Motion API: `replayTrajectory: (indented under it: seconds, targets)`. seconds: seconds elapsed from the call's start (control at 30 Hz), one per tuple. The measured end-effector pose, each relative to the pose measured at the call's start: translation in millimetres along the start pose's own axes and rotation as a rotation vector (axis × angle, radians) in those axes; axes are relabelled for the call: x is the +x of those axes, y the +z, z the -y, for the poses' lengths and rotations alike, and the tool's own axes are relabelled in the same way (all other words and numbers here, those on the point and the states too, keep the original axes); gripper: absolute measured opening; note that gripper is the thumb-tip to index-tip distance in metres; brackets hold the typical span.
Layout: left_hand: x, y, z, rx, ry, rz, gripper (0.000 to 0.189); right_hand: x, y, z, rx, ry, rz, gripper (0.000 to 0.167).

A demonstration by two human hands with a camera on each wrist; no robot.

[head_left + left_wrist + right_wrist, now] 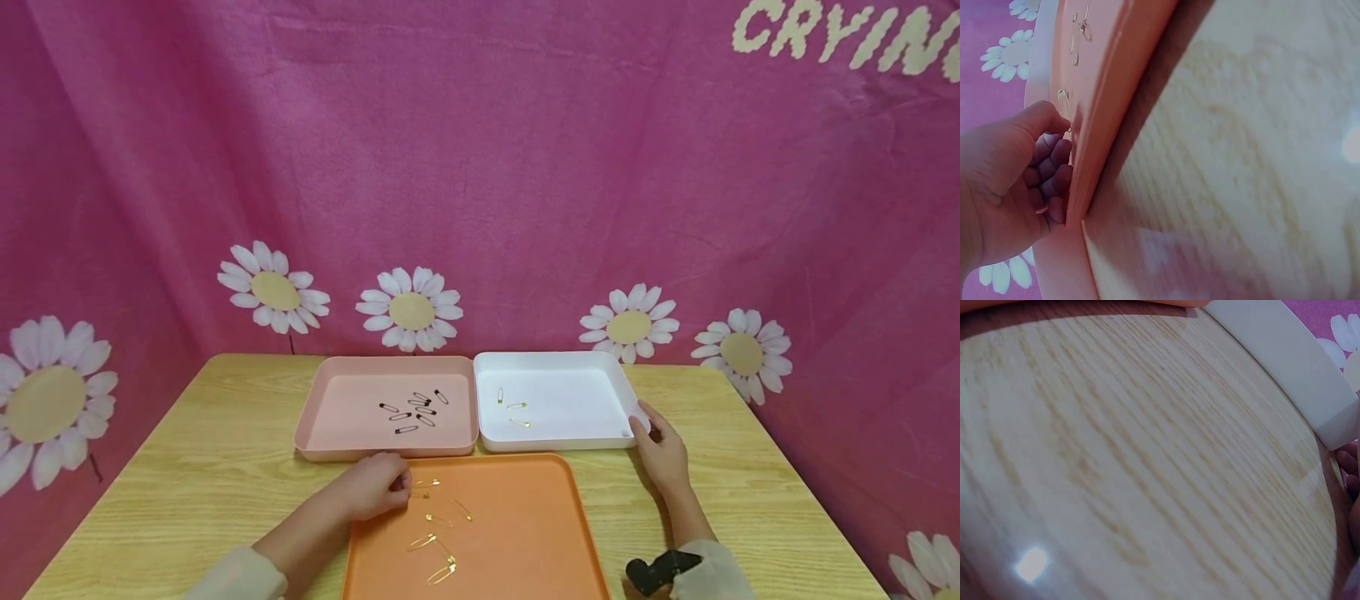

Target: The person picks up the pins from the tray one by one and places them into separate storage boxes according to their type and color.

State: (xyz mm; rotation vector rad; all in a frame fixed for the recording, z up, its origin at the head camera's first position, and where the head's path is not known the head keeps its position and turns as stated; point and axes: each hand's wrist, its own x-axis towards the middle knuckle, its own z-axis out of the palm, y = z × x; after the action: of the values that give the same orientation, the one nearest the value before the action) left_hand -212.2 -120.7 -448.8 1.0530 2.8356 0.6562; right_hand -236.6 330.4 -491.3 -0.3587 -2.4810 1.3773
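Note:
My left hand (381, 486) is at the far left of the orange tray (525, 533), fingers curled. In the left wrist view, its thumb and forefinger pinch the end of a gold safety pin (1064, 103). Several more gold safety pins (441, 573) lie scattered across the orange tray's left half. My right hand (663, 454) grips the near right corner of the white tray (555, 444), thumb at the rim; its fingers are partly hidden. Three gold safety pins (517, 406) lie in that tray. Several black safety pins (406, 430) lie in the pink tray (337, 400).
The pink and white trays stand side by side at the back of the wooden table (172, 467). The orange tray lies in front of them. A pink curtain (480, 167) with daisies hangs behind the table. A black device (660, 572) sits at the right wrist.

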Motion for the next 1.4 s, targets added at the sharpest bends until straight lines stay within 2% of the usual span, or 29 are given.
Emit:
replayTrajectory:
  seconds: [0.2,0.43,0.7,1.07,1.3,1.4]
  targets:
    - [7.2,-4.6,-2.5,-0.044,0.025,-0.02,0.009,0.2,-1,-1,-0.003,-0.009,-0.001,0.058]
    - [25.5,-20.3,-15.3,-0.104,0.034,0.014,0.007,0.5,0,-3,0.002,-0.013,-0.011,0.057]
    - [53.6,-33.4,-28.1,-0.131,0.007,-0.004,0.006,1.6,-1,-2,-0.005,-0.006,-0.01,0.058]
    - [94.8,-42.3,-43.2,-0.145,-0.023,-0.016,0.006,1.1,0,-2,-0.012,-0.005,0.01,0.059]
    - [120.7,-45.9,-48.5,-0.179,0.058,-0.036,0.009,1.7,0,-3,-0.02,-0.005,0.008,0.059]
    - [130.4,-47.6,-52.4,-0.189,0.031,-0.033,0.008,1.7,0,-3,-0.024,0.003,0.01,0.06]
